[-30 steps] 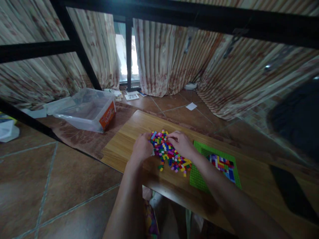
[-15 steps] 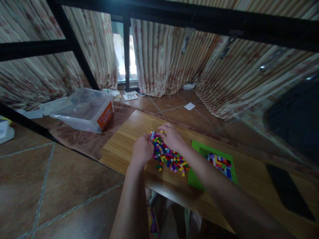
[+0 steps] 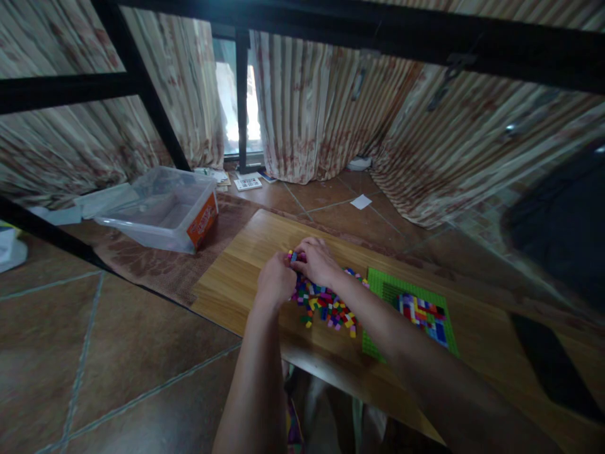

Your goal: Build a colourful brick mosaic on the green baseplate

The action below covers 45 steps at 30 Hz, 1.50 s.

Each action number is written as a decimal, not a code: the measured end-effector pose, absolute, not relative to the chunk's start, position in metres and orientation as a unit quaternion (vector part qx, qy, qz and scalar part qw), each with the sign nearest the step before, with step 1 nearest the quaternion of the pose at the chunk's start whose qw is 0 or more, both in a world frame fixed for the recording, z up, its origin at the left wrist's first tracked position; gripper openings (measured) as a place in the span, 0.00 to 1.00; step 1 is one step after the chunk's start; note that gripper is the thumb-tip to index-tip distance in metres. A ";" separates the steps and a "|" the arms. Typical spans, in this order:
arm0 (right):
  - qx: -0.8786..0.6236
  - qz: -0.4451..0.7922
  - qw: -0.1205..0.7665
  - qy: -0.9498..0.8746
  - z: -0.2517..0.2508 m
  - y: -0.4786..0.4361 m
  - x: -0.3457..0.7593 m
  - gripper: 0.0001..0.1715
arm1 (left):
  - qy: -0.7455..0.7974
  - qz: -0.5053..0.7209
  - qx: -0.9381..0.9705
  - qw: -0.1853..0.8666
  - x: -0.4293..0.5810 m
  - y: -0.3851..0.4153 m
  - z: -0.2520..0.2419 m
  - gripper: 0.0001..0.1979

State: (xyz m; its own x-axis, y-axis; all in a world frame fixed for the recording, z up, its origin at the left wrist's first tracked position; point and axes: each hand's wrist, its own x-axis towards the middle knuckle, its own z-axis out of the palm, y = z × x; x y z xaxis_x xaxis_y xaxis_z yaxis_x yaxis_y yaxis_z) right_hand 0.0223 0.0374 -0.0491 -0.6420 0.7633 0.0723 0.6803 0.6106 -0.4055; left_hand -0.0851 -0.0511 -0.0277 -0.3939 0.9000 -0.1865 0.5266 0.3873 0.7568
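Both my hands meet at the far left end of a pile of small coloured toy bricks (image 3: 326, 306) on the wooden table. My left hand (image 3: 275, 279) is closed, its fingertips at a light blue toy brick (image 3: 293, 256) with a few other bricks beside it. My right hand (image 3: 317, 261) curls in from the other side, thumb and fingers drawn together close to the same bricks; what they grip is hidden. Beyond my right forearm lies a green baseplate (image 3: 380, 282), partly covered by that arm, with a patch of assembled bricks (image 3: 423, 315) on it.
A dark flat object (image 3: 553, 359) lies at the table's right end. On the mat left of the wooden table (image 3: 231, 277) stands a clear plastic bin (image 3: 161, 214) with an orange label. Black metal bars (image 3: 155, 120) cross in front of curtains (image 3: 302, 113).
My right hand has drawn in toward my left, its fingers now gathered at the bricks by the left fingertips. The view has shifted slightly.
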 end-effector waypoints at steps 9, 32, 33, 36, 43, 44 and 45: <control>-0.422 0.258 0.240 -0.835 -0.035 0.023 0.028 0.06 | 0.770 0.304 0.473 0.301 -0.090 -0.051 -0.034 0.19; -0.564 0.424 0.616 -0.351 -0.019 -0.056 0.309 0.20 | 0.730 0.309 0.576 0.200 -0.068 -0.023 -0.049 0.25; -0.565 0.434 0.609 -0.349 -0.021 -0.056 0.312 0.20 | 0.743 0.297 0.568 0.194 -0.066 -0.023 -0.045 0.24; -0.564 0.458 0.588 -0.357 -0.028 -0.059 0.315 0.18 | 0.783 0.271 0.533 0.171 -0.056 -0.025 -0.031 0.22; -0.554 0.452 0.550 -0.430 -0.043 -0.060 0.304 0.11 | 0.716 0.389 0.555 0.169 0.009 -0.033 -0.017 0.21; -0.552 0.455 0.548 -0.433 -0.045 -0.059 0.302 0.11 | 0.701 0.394 0.566 0.183 0.022 -0.034 -0.017 0.20; -0.548 0.464 0.546 -0.433 -0.046 -0.057 0.300 0.11 | 0.686 0.396 0.579 0.194 0.035 -0.035 -0.019 0.18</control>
